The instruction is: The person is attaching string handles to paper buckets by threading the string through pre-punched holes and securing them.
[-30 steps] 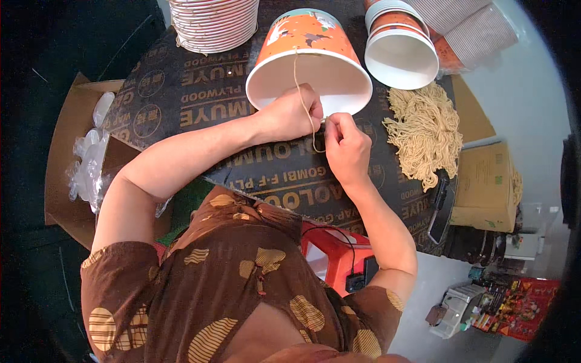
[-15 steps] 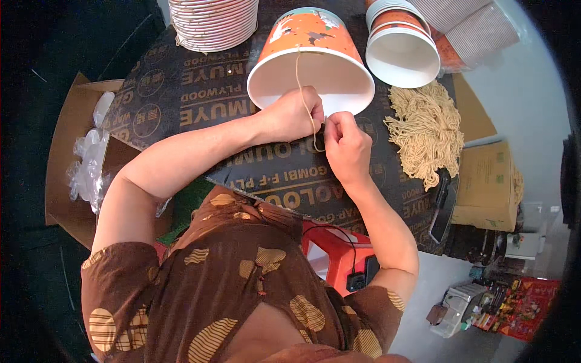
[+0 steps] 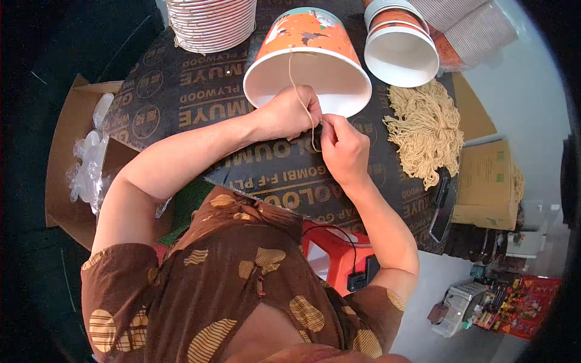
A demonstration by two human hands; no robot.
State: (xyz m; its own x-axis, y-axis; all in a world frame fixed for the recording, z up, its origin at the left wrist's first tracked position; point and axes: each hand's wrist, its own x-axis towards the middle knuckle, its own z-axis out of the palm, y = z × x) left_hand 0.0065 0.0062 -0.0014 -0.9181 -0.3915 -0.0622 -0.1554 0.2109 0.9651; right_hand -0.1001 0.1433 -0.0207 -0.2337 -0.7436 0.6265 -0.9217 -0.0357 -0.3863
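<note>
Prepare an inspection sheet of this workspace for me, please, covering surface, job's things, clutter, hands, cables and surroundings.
Surface: dark table with printed lettering.
Job's things: orange bucket on its side, mouth toward the person; string runs from near its rim down past the left hand.
Clutter: yarn heap and dark device at right; bucket stack at upper left; nested buckets at upper right.
Grippers: left hand and right hand, bare, fingers curled, close together; what they pinch is too small to tell.
Cables: black cable by the red stool.
Surroundings: left carton with clear plastic items; right carton.
</note>
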